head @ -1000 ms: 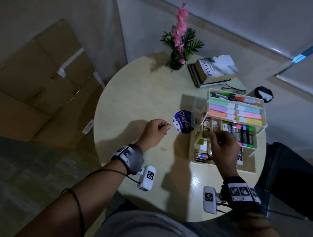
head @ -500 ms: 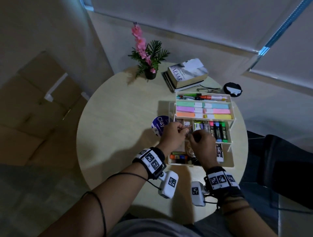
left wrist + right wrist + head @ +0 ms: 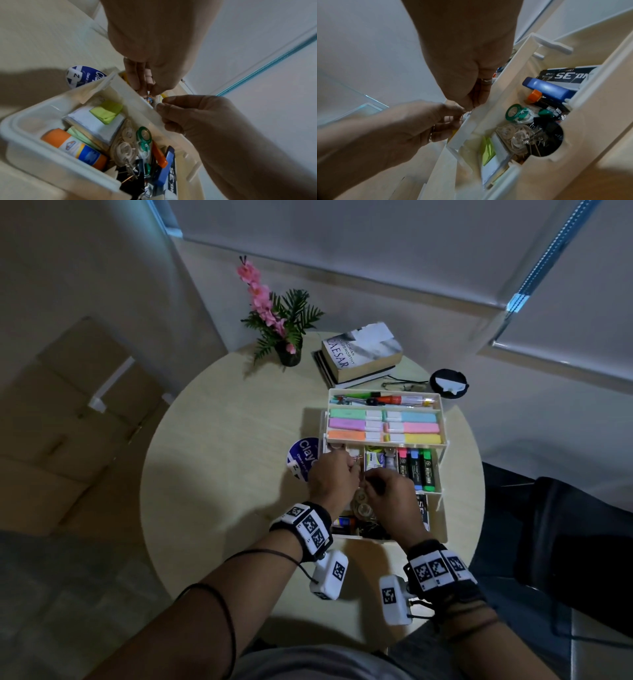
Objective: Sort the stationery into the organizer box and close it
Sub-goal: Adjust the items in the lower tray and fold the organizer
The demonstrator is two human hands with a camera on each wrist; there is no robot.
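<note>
The left hand (image 3: 334, 478) has crossed from the bare table (image 3: 222, 474) to meet the right hand (image 3: 390, 496) over the open organizer box (image 3: 442, 508) at the table's right side. Both hands pinch something tiny, too blurred to identify, above the box's middle tray. Highlighters (image 3: 416, 469) lie just right.

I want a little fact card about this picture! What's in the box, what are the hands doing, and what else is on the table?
box: white organizer box, open, tiers spread out
top tier: pens and pastel highlighters
middle tier: three markers, pink, blue, green
bottom tier: glue stick, binder clips, tape rolls
left hand: fingertips pinch something tiny over the middle tier
right hand: fingers curled beside it; what it holds is unclear
table extras: book, flower pot, round blue lid
</note>
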